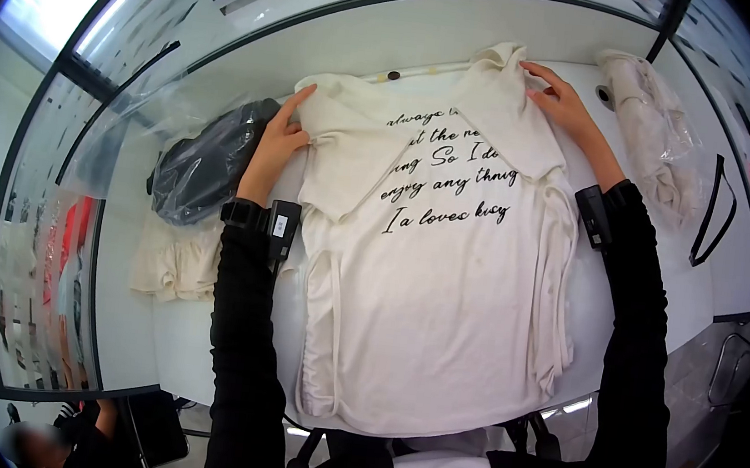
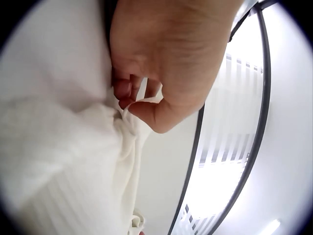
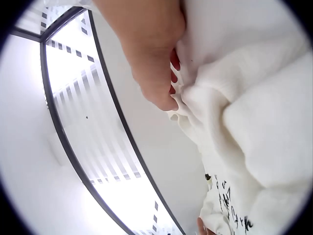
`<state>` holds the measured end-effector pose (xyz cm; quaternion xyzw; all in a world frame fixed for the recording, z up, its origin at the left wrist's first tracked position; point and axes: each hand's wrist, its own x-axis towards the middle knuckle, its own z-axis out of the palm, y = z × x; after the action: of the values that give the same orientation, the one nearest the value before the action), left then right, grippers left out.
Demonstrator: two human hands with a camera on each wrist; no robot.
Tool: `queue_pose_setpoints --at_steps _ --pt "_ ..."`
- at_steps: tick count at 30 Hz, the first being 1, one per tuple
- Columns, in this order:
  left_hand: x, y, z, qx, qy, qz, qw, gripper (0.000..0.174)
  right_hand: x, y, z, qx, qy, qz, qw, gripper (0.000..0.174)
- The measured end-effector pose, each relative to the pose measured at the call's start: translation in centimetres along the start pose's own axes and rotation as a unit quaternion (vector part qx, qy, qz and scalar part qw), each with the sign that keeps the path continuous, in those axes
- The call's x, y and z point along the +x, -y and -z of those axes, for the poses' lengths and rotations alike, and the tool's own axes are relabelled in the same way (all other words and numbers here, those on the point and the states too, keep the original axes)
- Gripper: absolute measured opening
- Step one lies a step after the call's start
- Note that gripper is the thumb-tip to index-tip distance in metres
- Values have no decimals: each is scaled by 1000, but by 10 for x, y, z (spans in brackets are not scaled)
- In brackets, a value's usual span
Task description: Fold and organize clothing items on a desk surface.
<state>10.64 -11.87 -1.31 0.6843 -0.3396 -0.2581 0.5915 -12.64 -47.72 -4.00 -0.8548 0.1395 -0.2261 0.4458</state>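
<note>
A cream T-shirt [image 1: 439,323] with black script lettering lies spread over the white table, its hem at the near edge. Both sleeves are folded inward across the front, the right one overlapping part of the lettering. My left hand [image 1: 276,150] is at the shirt's upper left corner; the left wrist view shows thumb and fingertips pinching a fold of the cloth [image 2: 124,142]. At the upper right corner, my right hand [image 1: 570,113] pinches the fabric, and the right wrist view shows the thumb against bunched cloth [image 3: 210,107], other fingers partly hidden.
On the left are a dark bundle in clear plastic [image 1: 213,162] and a cream ruffled cloth [image 1: 173,263]. A plastic-wrapped cream garment [image 1: 656,126] lies on the right beside a black strap [image 1: 715,215]. Striped glass partitions [image 1: 129,53] enclose the table. Another person [image 1: 41,450] appears at lower left.
</note>
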Motion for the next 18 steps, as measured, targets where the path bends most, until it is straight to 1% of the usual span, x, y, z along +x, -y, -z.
queue_pose_setpoints --at_steps 1,4,7,11,14,16,18 --pt "-1 -1 -2 -5 -13 -13 1000 59 0 1 0 11 5 -14 1000 46" --pt "5 12 12 9 -9 5 1000 56 6 -16 -1 31 -41 35 998 46" --pt "14 22 21 7 -21 -25 999 43 9 -26 -3 35 -43 31 998 46" --pt "12 14 11 70 -72 -90 991 23 17 -27 -1 38 -48 35 998 39" --pt "12 12 12 114 -99 -87 985 21 20 -19 -2 42 -61 30 997 37" --pt "14 12 11 62 -89 -82 991 24 26 -21 -2 41 -67 36 996 36" --pt "16 14 8 -6 -80 -74 994 30 33 -26 -1 47 -74 56 995 35"
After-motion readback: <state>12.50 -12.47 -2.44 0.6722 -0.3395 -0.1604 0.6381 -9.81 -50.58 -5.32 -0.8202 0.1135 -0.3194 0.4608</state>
